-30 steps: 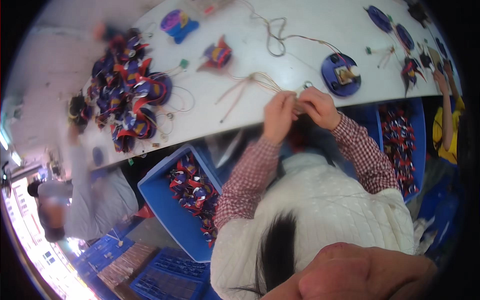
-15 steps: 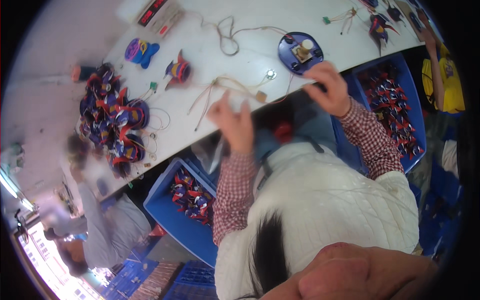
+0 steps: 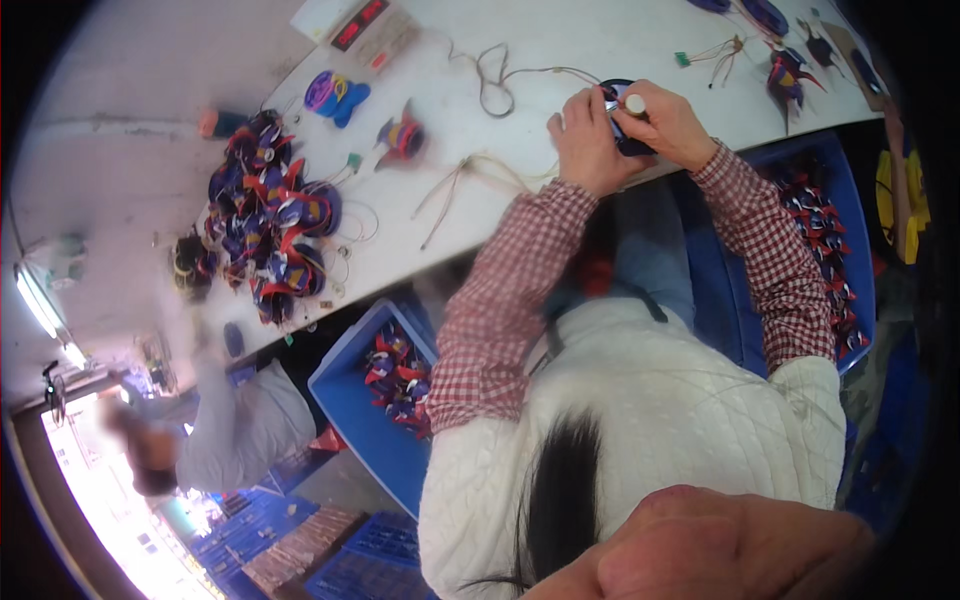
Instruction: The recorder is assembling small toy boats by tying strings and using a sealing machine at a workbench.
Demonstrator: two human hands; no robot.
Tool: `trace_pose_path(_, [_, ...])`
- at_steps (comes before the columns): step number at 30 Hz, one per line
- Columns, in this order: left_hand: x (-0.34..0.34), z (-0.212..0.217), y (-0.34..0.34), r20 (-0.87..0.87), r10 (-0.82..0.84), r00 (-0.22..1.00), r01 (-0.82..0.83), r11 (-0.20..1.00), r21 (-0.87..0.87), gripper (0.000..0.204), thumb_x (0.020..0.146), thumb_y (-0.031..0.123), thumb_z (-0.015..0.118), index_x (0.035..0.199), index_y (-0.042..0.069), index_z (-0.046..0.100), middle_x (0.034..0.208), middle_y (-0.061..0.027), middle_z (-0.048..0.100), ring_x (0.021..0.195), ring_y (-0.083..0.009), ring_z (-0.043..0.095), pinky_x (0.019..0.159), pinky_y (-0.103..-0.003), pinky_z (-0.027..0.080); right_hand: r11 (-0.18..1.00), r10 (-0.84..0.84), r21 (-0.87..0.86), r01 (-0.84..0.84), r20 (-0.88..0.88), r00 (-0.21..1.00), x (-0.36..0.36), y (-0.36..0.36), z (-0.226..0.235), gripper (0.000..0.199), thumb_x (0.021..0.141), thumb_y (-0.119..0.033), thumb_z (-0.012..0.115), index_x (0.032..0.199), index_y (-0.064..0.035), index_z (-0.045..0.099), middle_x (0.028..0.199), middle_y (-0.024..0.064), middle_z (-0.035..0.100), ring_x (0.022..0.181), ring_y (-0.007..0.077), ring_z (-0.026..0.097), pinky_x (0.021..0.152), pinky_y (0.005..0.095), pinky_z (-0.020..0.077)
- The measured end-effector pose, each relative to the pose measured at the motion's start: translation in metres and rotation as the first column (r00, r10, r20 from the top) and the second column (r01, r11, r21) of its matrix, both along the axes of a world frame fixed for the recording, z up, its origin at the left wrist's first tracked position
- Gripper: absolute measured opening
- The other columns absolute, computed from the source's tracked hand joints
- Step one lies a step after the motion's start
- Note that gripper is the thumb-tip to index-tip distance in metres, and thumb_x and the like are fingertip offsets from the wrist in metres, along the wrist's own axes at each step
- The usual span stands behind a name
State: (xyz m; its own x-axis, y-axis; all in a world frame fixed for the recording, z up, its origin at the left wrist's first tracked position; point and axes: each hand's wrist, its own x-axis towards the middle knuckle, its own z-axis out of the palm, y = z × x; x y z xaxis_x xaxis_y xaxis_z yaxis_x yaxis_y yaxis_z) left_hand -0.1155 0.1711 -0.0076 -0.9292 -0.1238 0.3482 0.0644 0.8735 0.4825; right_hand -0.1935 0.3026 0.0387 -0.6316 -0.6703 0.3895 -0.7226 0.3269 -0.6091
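Both my hands meet over a dark blue oval base [image 3: 622,90] near the table's front edge. Fingers of my left hand [image 3: 590,150] curl down over its left side; whatever they hold is hidden under them. With thumb and forefinger, my right hand [image 3: 672,128] closes around a short cream-topped cylinder [image 3: 636,104] standing on the base. Thin loose wires [image 3: 470,165] lie on the table and run toward my left hand. A cable [image 3: 550,70] loops away from the base across the white tabletop.
A heap of purple-and-red winged toy parts [image 3: 275,215] covers the table's left side. One more winged part [image 3: 402,138] stands near a blue-and-purple holder [image 3: 337,97]. Behind is a display box [image 3: 372,38]. Blue bins [image 3: 345,385] flank me below. A person in grey [image 3: 250,420] sits at left.
Both hands have come together onto the base, my left moving right and away from me. The small round white piece is out of sight. The whole view has shifted slightly.
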Motion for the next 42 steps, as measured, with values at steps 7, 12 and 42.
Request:
trace_pose_path(7, [-0.005,0.003,-0.004,-0.005,0.033,0.999,-0.033,0.999,0.020,0.113,0.050,0.054,0.083,0.131,-0.007,0.034,0.125,-0.0215,0.042,0.110,-0.0326,0.042,0.096,-0.049,0.027,0.956,0.109,-0.247,-0.160,-0.205,0.973,0.000,0.007,-0.008,0.011,0.083,-0.007,0.064,0.092,-0.0020,0.060,0.084,0.0051,0.060,0.065,0.0147,0.052,0.060,0.0241,0.0432])
trace_pose_path(12, [0.014,0.011,-0.008,-0.098,0.053,0.994,-0.049,0.998,0.039,0.102,0.057,0.048,0.082,0.131,-0.006,0.037,0.123,-0.0209,0.045,0.110,-0.0341,0.044,0.097,-0.048,0.030,0.972,-0.082,-0.228,0.062,-0.080,0.993,-0.051,-0.022,0.026,0.020,0.088,-0.021,0.064,0.091,-0.0020,0.061,0.073,0.0029,0.061,0.064,0.0131,0.054,0.061,0.0225,0.0448])
trace_pose_path(42, [0.073,0.031,-0.212,0.295,0.583,0.757,-0.556,0.338,0.760,0.081,0.074,0.023,0.071,0.132,-0.012,0.026,0.109,-0.0217,0.057,0.101,-0.0288,0.058,0.091,-0.032,0.047,0.878,0.165,0.415,-0.240,0.208,0.964,0.081,-0.196,-0.009,0.038,0.083,-0.031,0.060,0.097,0.0037,0.064,0.080,0.0173,0.067,0.066,0.0307,0.063,0.063,0.0367,0.0506])
